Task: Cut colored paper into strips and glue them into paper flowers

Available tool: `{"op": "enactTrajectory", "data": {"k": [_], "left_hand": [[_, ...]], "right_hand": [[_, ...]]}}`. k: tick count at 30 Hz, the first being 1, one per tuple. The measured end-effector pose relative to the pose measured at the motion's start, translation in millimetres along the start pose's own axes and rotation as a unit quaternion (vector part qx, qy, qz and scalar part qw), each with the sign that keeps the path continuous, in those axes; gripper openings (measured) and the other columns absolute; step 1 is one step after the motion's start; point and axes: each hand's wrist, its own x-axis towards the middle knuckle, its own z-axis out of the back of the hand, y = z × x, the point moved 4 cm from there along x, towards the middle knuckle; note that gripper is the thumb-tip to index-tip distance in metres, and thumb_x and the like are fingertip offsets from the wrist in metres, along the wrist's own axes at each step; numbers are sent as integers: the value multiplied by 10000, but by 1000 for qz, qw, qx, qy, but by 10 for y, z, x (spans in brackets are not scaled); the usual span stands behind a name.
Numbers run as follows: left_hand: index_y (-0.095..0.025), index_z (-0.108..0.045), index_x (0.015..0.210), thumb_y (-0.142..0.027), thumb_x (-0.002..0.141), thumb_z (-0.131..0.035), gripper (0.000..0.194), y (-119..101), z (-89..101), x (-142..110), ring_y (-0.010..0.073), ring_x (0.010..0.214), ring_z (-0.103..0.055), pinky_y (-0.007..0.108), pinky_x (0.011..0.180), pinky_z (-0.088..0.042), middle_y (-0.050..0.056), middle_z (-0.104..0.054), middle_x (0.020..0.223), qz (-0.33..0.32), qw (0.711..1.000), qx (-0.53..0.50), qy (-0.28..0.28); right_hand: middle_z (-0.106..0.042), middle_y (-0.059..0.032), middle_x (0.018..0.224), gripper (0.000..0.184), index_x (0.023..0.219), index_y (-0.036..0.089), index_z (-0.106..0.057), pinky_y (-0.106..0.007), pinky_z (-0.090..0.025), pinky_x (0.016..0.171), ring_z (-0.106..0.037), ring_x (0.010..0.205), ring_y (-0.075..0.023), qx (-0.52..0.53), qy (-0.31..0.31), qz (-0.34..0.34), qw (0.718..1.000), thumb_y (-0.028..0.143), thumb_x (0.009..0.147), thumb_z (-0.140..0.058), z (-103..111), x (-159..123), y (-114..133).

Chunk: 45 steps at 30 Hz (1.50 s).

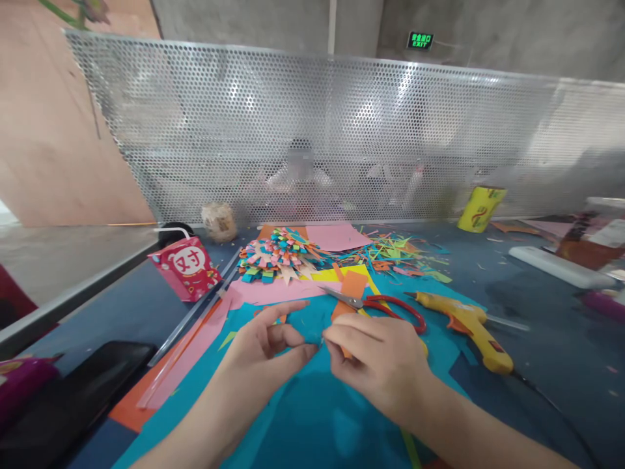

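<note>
Where scissors (385,305) lie just beyond: both hands (322,348), fingertips pinched on teal paper's (312,326) edge.

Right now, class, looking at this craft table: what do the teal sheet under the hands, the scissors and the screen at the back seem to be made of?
Teal sheet: probably paper or thin felt; matte, and it bunches where the left hand and right hand pinch it.
Scissors: shiny metal blades, glossy red handles, likely plastic.
Screen: silvery sheet metal, evenly perforated with small round holes.
</note>
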Motion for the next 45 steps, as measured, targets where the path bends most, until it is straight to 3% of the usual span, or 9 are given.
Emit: {"op": "enactTrajectory", "data": {"k": [12,16,21,27,30,35,38,41,45], "left_hand": [[-172,-561,1039,-181,520,-692,534,17,39,-11,58,463,-431,178,456,-334,-76,-493,515,14,999,-19,-29],[-180,-569,1014,-200,535,-682,492,16,48,-5,64,456,-420,180,433,-319,-74,-469,514,20,999,-37,-23],[-180,-568,993,-243,582,-672,429,22,46,-2,108,592,-519,208,505,-403,-22,-543,624,68,993,-99,-14],[-159,-568,930,-219,626,-673,328,82,6,27,99,601,-547,205,512,-420,6,-586,677,104,980,-166,42],[-158,-557,921,-226,639,-666,310,105,-6,41,93,567,-541,200,493,-412,-5,-575,645,112,978,-168,59],[-150,-552,922,-353,678,-618,324,-18,87,87,71,463,-435,192,437,-345,-47,-487,537,-42,999,5,3],[-160,-547,1000,-294,585,-696,461,-109,126,89,103,602,-503,205,512,-387,-16,-546,673,-136,988,68,-30],[-176,-519,1090,-255,564,-706,564,-125,108,97,157,780,-556,234,599,-424,53,-621,878,-134,988,72,-6],[-159,-561,1016,-279,635,-655,411,-116,92,125,109,550,-529,211,503,-381,5,-631,630,-111,991,72,14]], "right_hand": [[-609,8,672,113,702,186,-553,-170,-388,501,-509,505,-60,16,-52,-59,997,110,734,-477,146,70,-186],[-539,16,648,87,687,186,-484,-185,-383,490,-464,474,-59,88,3,-97,991,138,746,-443,117,54,-208],[-518,10,643,189,650,186,-460,-183,-385,519,-493,570,-78,118,83,-55,988,216,830,-411,69,60,-123],[-588,-46,1002,248,1069,205,-504,-204,-432,649,-555,856,-118,107,95,-2,990,264,831,-470,40,55,-83],[-617,-27,930,181,978,215,-573,-214,-430,661,-566,816,-118,122,110,-16,986,250,833,-469,-19,44,-119],[-590,14,646,97,726,175,-619,-171,-383,487,-498,539,-71,218,144,-145,954,197,768,-535,-120,59,-189],[-531,32,550,119,674,149,-607,-159,-305,390,-402,438,-49,280,173,-231,916,204,749,-533,-173,56,-199],[-496,35,517,151,670,138,-608,-157,-282,378,-378,430,-47,328,199,-285,879,239,749,-529,-213,33,-204],[-514,23,551,181,697,143,-615,-166,-308,398,-390,450,-54,340,209,-289,870,298,751,-537,-231,15,-223]]}}
